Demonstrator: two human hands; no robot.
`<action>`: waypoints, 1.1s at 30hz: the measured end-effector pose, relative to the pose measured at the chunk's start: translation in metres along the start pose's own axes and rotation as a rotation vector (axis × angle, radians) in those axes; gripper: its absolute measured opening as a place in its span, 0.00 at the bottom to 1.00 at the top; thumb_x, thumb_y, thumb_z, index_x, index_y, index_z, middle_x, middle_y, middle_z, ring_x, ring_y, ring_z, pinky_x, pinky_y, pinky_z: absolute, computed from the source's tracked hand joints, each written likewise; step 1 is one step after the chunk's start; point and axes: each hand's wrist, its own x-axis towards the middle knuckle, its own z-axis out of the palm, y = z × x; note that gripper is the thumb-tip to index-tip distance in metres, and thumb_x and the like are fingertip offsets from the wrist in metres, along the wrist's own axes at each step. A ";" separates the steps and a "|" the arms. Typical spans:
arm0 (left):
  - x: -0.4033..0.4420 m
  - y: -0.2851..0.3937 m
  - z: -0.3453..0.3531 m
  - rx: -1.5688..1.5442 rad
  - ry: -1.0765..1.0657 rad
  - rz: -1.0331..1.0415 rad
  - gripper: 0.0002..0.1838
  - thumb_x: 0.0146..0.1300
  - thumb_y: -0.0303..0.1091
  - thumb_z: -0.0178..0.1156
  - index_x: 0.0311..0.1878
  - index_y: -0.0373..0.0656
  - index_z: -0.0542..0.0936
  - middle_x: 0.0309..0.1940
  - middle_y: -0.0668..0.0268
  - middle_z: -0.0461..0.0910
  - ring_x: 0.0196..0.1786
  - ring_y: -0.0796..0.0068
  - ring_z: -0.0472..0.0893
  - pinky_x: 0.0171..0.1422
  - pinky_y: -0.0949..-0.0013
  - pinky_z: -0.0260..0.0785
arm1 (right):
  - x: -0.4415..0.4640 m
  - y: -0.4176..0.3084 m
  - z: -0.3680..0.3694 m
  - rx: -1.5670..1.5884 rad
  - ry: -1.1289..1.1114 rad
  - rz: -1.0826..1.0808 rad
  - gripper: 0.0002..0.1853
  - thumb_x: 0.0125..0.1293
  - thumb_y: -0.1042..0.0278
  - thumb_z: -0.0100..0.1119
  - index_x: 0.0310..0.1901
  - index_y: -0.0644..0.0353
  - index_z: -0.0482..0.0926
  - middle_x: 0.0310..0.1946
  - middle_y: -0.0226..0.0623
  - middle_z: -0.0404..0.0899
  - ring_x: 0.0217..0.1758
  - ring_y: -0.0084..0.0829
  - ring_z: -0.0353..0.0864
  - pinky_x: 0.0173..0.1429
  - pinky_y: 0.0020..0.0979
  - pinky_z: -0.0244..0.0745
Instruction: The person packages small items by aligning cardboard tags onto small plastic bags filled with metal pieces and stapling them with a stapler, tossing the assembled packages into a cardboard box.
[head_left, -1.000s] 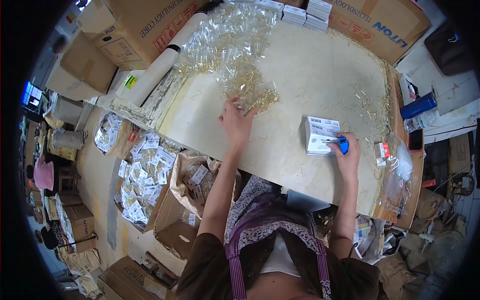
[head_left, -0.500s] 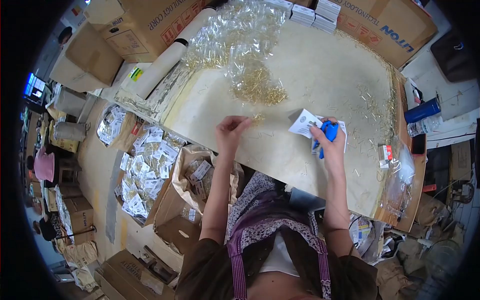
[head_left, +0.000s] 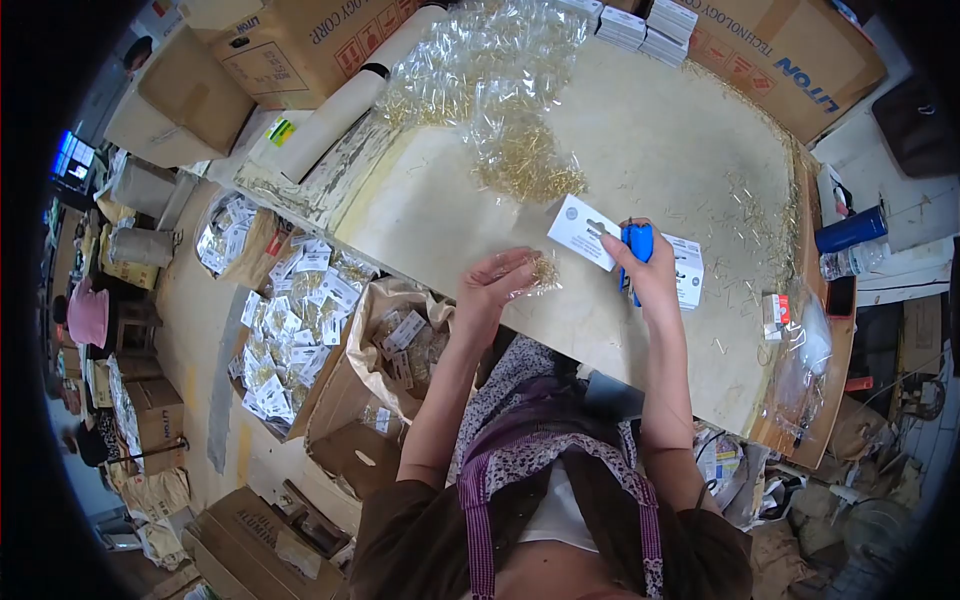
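Note:
My left hand (head_left: 488, 290), at the table's near edge, pinches a small clear plastic bag (head_left: 544, 274) with gold-coloured metal pieces in it. Closed round a blue stapler (head_left: 640, 243), my right hand (head_left: 656, 280) also grips a white folded header card (head_left: 578, 228) between thumb and fingers. That card points left toward the bag, with a gap between them. More white cards (head_left: 689, 268) show beneath or behind the right hand; whether it holds them I cannot tell. Beyond both hands lies a heap of filled clear bags (head_left: 525, 160).
Stacks of white cards (head_left: 668, 30) stand at the table's back. Thin metal bits litter the right side near a red-and-white box (head_left: 775, 315) and a blue bottle (head_left: 848, 230). At lower left, a carton of carded bags (head_left: 300, 330) stands beside a paper-lined box (head_left: 372, 290).
My left hand has come right and nearer my body, and the bag now shows plainly in it. The card in my right hand has swung left and lies flatter to view.

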 end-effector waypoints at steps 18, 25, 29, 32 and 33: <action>-0.020 -0.018 0.026 0.195 0.121 0.172 0.12 0.62 0.31 0.58 0.42 0.31 0.80 0.33 0.69 0.80 0.34 0.86 0.75 0.40 0.80 0.67 | 0.019 -0.002 0.032 0.063 0.144 -0.179 0.19 0.62 0.51 0.55 0.33 0.64 0.73 0.20 0.28 0.72 0.22 0.18 0.68 0.26 0.23 0.64; -0.023 -0.026 0.021 0.313 0.145 0.222 0.11 0.62 0.30 0.57 0.42 0.31 0.80 0.33 0.72 0.80 0.34 0.88 0.73 0.40 0.82 0.65 | 0.019 0.012 0.038 0.138 0.101 -0.114 0.23 0.65 0.45 0.48 0.33 0.63 0.74 0.21 0.30 0.73 0.23 0.18 0.68 0.28 0.22 0.64; -0.027 -0.020 0.030 0.337 0.098 0.247 0.11 0.62 0.30 0.57 0.42 0.31 0.80 0.33 0.72 0.80 0.35 0.88 0.73 0.40 0.81 0.66 | 0.019 0.008 0.035 0.089 0.209 -0.209 0.24 0.66 0.44 0.45 0.32 0.62 0.74 0.21 0.29 0.72 0.23 0.17 0.68 0.28 0.21 0.63; -0.026 -0.027 0.033 0.302 0.098 0.257 0.11 0.62 0.30 0.58 0.41 0.30 0.80 0.32 0.71 0.80 0.34 0.88 0.74 0.41 0.82 0.65 | 0.016 0.015 0.039 0.048 0.069 -0.197 0.26 0.66 0.42 0.43 0.30 0.61 0.73 0.20 0.27 0.71 0.23 0.17 0.67 0.27 0.21 0.62; -0.025 -0.029 0.032 0.301 0.098 0.256 0.11 0.62 0.30 0.58 0.41 0.30 0.80 0.32 0.71 0.80 0.34 0.88 0.74 0.41 0.82 0.65 | 0.015 0.016 0.042 0.047 0.070 -0.196 0.26 0.66 0.42 0.43 0.30 0.61 0.73 0.20 0.27 0.71 0.23 0.17 0.67 0.27 0.21 0.62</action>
